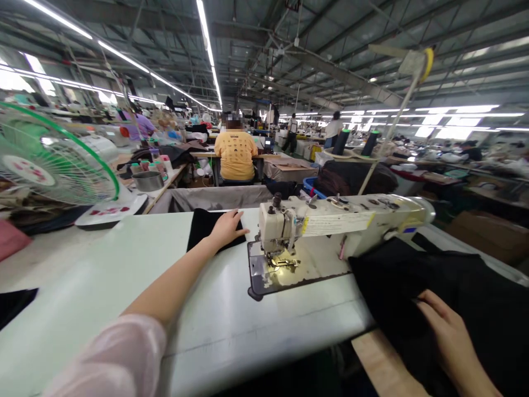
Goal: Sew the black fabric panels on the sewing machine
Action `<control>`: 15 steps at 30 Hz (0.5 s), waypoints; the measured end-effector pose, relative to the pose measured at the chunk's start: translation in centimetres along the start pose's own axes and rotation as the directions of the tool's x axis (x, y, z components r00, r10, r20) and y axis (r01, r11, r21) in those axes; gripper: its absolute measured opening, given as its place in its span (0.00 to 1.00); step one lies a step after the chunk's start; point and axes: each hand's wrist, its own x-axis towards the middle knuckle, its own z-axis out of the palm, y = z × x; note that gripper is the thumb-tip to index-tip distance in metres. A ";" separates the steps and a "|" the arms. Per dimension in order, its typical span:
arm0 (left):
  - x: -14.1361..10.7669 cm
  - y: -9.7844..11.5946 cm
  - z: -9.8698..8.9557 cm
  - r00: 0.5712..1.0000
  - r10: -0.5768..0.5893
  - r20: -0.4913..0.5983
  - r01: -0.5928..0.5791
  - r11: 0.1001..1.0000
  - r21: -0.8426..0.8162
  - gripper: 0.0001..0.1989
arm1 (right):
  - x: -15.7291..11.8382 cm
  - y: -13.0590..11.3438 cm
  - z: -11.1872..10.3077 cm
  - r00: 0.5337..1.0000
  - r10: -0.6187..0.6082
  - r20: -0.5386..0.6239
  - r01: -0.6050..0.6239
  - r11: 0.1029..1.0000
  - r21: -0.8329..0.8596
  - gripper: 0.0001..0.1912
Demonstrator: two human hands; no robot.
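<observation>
Stretched out to the back of the pale table, my left hand [226, 229] rests on a small black cloth piece [200, 226], its fingers apart. At the right, my right hand [444, 320] has its fingers curled at the edge of a large black cloth [467, 275], which drapes over the table's right side. Between the hands stands a white sewing machine [326, 218] with its lamp lit over the needle plate [306, 267]. No cloth shows under its presser foot.
A green-rimmed fan [61, 149] stands at the left. Another black cloth [16, 303] lies at the table's left edge. Behind the table are a metal bowl [147, 181], a blue basket [312, 186] and a seated person in a yellow shirt [236, 151]. A thread stand [388, 132] rises behind the machine.
</observation>
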 end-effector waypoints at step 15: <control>-16.3 19.7 -7.2 0.971 0.238 -0.015 -0.149 0.560 -0.815 0.32 | -8.2 -10.0 11.0 0.669 -0.080 0.739 -0.103 0.975 0.199 0.11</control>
